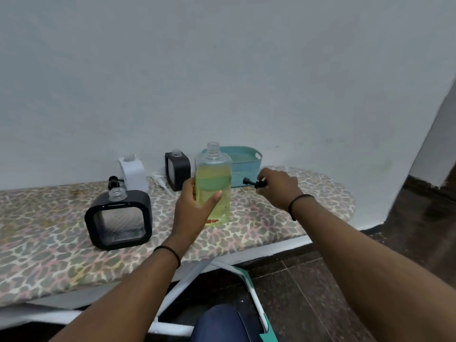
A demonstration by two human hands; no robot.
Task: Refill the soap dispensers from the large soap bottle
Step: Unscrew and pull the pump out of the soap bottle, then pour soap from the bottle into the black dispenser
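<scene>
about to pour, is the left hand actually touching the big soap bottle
Touching. The head view shows the left hand wrapped round the large soap bottle, thumb across its front.

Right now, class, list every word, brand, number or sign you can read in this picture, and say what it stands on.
None can be read.
large soap bottle: a small red mark low on its front, too blurred to read.
The dispensers and the teal basket show no lettering.

Three square soap dispensers: two black (pixel 118 219) (pixel 177 171), one white (pixel 132 172). One large soap bottle (pixel 213 183), one teal basket (pixel 244 169), three loose pumps (pixel 254 183) (pixel 114 181) (pixel 161 182).
</scene>
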